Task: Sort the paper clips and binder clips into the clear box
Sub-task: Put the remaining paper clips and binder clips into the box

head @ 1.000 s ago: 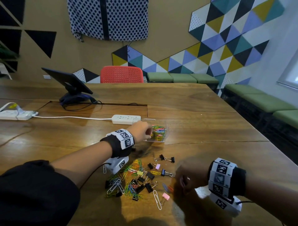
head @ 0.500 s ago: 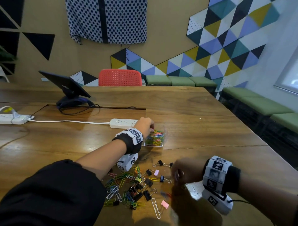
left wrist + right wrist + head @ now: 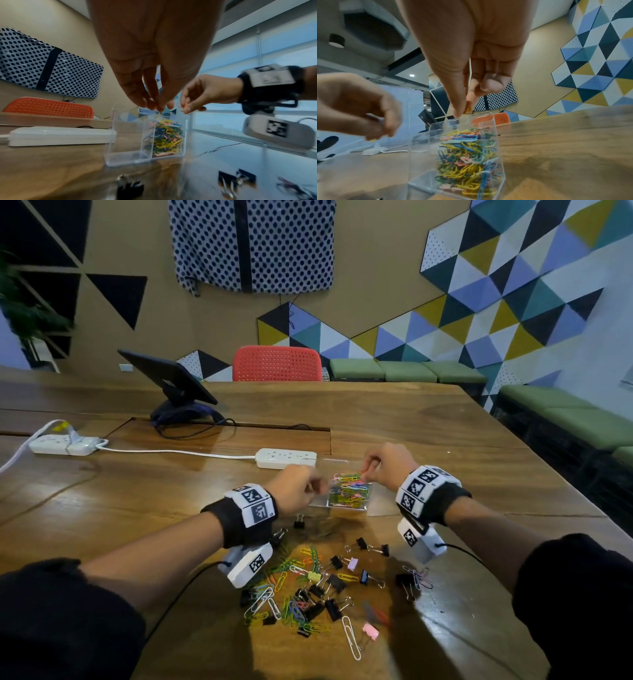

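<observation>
The clear box (image 3: pixel 320 501) stands mid-table; one compartment is full of coloured paper clips (image 3: pixel 349 494), the one beside it looks empty (image 3: pixel 126 146). My right hand (image 3: pixel 371 470) hovers over the box's far right edge and pinches an orange-red paper clip (image 3: pixel 468 109) between thumb and forefinger. My left hand (image 3: pixel 317 486) is at the box's left side, its fingertips (image 3: pixel 150 104) bunched together just above the rim; whether they hold a clip is unclear. A loose pile of paper clips and black, pink and yellow binder clips (image 3: pixel 308 590) lies nearer to me.
A white power strip (image 3: pixel 286 457) lies just behind the box, its cable running to a second strip (image 3: pixel 63 445) at far left. A tablet on a stand (image 3: pixel 171 378) and a red chair (image 3: pixel 277 364) are beyond. One black binder clip (image 3: pixel 299 522) lies apart.
My right hand left the pile near the front edge and came up to the box with a paper clip. My left hand shifted slightly back toward the box's left side.
</observation>
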Demonstrator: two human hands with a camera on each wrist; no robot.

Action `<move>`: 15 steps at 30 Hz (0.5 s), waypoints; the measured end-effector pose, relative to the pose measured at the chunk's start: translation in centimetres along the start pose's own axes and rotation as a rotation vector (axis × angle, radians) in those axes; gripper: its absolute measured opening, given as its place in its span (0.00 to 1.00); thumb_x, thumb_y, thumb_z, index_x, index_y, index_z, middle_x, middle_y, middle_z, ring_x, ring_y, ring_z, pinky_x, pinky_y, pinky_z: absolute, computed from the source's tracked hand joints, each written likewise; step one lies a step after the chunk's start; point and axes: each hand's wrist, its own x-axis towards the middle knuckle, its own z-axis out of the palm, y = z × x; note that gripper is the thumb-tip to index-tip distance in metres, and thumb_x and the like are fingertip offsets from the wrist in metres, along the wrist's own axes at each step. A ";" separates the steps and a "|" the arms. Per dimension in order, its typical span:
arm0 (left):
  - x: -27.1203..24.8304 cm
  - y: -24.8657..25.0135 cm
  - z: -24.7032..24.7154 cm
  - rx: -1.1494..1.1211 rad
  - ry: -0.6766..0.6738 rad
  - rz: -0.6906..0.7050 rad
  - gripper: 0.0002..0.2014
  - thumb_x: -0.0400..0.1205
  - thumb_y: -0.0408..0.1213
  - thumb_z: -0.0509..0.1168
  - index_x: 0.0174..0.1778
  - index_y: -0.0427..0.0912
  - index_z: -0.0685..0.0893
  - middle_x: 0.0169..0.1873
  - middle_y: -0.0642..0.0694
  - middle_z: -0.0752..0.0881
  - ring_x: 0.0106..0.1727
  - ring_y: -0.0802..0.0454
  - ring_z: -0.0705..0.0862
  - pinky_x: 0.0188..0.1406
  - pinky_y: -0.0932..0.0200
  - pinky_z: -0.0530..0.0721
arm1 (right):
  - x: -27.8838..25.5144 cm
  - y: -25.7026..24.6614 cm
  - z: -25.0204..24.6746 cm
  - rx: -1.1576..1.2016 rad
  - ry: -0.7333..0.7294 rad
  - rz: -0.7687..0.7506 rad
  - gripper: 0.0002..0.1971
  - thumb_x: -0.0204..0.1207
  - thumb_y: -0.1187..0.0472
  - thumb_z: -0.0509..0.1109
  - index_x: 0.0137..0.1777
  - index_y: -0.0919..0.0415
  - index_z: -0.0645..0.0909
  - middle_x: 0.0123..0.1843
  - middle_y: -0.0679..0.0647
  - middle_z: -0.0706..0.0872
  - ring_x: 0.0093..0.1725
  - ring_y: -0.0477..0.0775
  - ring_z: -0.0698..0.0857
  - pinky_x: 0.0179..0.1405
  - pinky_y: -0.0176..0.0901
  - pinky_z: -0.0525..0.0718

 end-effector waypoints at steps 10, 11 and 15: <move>-6.7 -1.9 0.9 0.101 -0.418 -0.103 0.10 0.77 0.43 0.70 0.53 0.46 0.83 0.52 0.48 0.85 0.48 0.56 0.81 0.47 0.64 0.79 | 0.9 -0.2 1.5 -0.194 -0.046 0.018 0.09 0.76 0.57 0.71 0.50 0.62 0.87 0.51 0.57 0.90 0.50 0.54 0.87 0.54 0.46 0.85; -6.9 -2.0 1.1 0.126 -0.441 -0.106 0.14 0.76 0.45 0.71 0.55 0.47 0.81 0.53 0.48 0.84 0.50 0.55 0.80 0.48 0.63 0.79 | 0.7 -0.1 1.7 -0.208 -0.052 0.012 0.11 0.77 0.56 0.69 0.52 0.62 0.87 0.52 0.57 0.90 0.51 0.55 0.87 0.54 0.48 0.86; -7.6 -1.8 1.6 0.164 -0.551 -0.110 0.26 0.72 0.50 0.74 0.64 0.50 0.74 0.60 0.48 0.79 0.54 0.54 0.75 0.54 0.58 0.77 | -0.7 -0.3 2.0 -0.253 -0.012 -0.071 0.13 0.81 0.56 0.63 0.54 0.61 0.86 0.53 0.56 0.89 0.50 0.54 0.87 0.50 0.43 0.85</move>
